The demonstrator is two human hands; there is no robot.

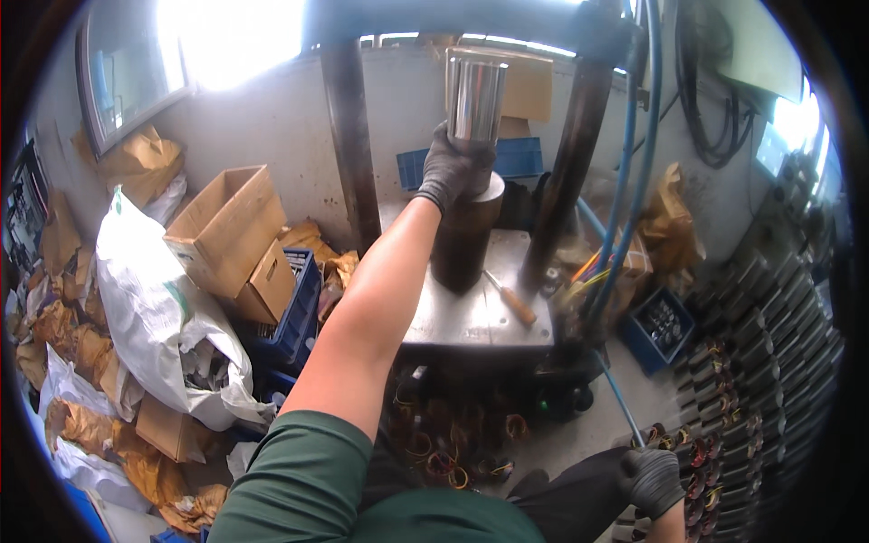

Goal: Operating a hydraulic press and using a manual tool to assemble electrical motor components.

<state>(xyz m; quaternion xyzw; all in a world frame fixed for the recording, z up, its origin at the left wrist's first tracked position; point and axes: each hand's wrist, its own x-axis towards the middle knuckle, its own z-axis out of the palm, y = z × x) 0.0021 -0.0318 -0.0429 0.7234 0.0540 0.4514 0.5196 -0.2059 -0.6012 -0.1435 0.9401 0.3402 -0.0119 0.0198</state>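
Cluttered workshop, press table [471,317] ahead between two posts. Left hand [453,167], gloved, wraps the base of a shiny upright cylinder [475,100] atop a dark cylinder [466,235], long axis vertical. Right hand [650,478], closed around a blue hose [625,407], sits low and well apart.

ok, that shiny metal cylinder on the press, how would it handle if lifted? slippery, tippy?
The shiny cylinder looks polished, so probably slick, though the gloved left hand should help. Rigid metal; weight is hard to judge. Tall and narrow, standing on the dark block, it could tip, and would likely roll if laid down.
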